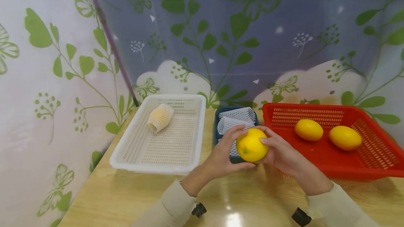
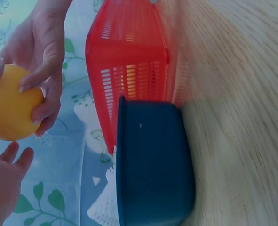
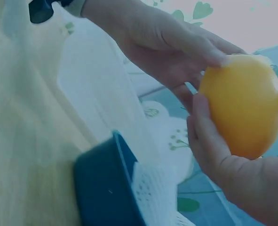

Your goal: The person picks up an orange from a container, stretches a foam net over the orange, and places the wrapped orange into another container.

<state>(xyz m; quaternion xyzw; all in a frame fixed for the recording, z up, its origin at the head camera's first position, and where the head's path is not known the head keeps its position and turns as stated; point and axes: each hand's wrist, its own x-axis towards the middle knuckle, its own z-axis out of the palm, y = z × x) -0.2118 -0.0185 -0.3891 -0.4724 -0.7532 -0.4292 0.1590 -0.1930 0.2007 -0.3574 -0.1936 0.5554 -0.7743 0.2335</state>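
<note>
Both hands hold a smooth yellow oval fruit (image 1: 251, 145), like a large lemon, above the small dark blue basket (image 1: 217, 129). My left hand (image 1: 219, 155) curves round its left side, thumb low and fingers toward the top. From the right, my right hand (image 1: 279, 150) grips the same fruit, its fingers (image 3: 209, 129) against the skin in the right wrist view. White foam net sleeves (image 1: 236, 123) lie in the blue basket, partly hidden by the hands and fruit.
On the left, a white basket (image 1: 202, 139) holds one fruit in a foam net sleeve (image 1: 160, 117). To the right, a red basket (image 1: 303, 164) holds two bare yellow fruits (image 1: 308, 130). All stand on a wooden table (image 1: 104, 195) before a patterned curtain (image 1: 202, 55).
</note>
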